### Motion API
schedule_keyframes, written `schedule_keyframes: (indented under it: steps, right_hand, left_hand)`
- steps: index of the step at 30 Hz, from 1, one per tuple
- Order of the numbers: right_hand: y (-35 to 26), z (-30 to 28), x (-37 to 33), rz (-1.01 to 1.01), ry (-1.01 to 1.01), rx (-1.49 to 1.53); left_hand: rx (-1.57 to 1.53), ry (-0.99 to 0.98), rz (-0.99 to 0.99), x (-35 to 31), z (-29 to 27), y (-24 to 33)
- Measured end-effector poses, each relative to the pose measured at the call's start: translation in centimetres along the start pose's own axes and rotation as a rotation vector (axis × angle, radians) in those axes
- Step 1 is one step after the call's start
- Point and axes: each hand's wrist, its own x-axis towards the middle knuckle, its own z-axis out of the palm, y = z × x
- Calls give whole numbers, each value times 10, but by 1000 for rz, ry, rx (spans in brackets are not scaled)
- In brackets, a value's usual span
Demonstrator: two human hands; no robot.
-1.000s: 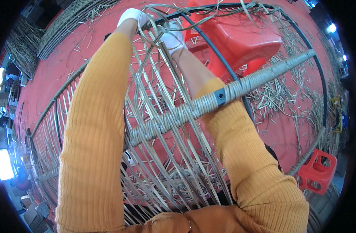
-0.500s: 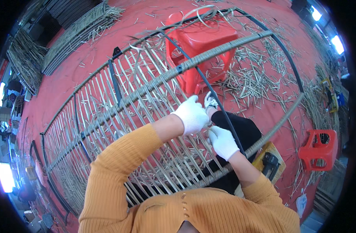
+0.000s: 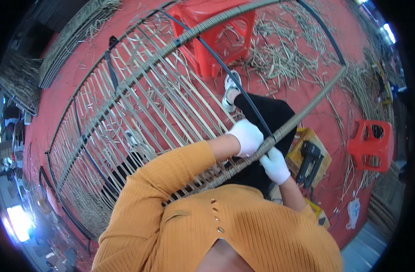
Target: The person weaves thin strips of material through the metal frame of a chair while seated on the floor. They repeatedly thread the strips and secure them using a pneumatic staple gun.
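Observation:
A black metal frame [image 3: 217, 57] with strips strung across it and strand-wrapped rails [image 3: 308, 108] lies slanted over my lap. My left hand [image 3: 247, 137], in a white glove, is at the inner side of the near rail, its fingers curled in and partly hidden. On the outer side of that rail is my white-gloved right hand [image 3: 275, 166], fingers bent toward the rail just below the left hand. Whatever thin piece may be between the fingers is too small to make out. Pale strips [image 3: 189, 93] run between the rails on the left; the right end section has none.
A red stool [image 3: 209, 45] stands under the frame's far side, another red stool [image 3: 370, 144] at right. A black staple gun [image 3: 309, 164] rests on a yellow box [image 3: 326, 164] by my right hand. Cut strips [image 3: 280, 56] litter the red floor. Stacked woven panels [image 3: 65, 52] lie far left.
Both hands have come nearer to me, from the strips inside the frame to the near rail. The right hand is now outside it. The view has tilted, so the frame sits higher.

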Motion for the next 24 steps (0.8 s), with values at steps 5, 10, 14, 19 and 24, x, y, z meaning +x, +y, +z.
schedule_keyframes:
  steps: [5,10,14,19,24]
  right_hand:
    - [-15,-7,0,323,9,114]
    - [-35,-3,-6,444,-80,384]
    - [-40,1,-4,567,-33,385]
    - [-67,-16,-13,456,-90,213]
    - [-140,-37,5,362,-282,152]
  left_hand:
    - [-23,389,68,-36,-51,-41]
    - [203,1103,-553,-131,-108,-174]
    - [-334,1014,-470,-170,-80,-225]
    - [-640,968,-525,-173,-83,-227]
    - [-592,997,-589,-174,-91,-224]
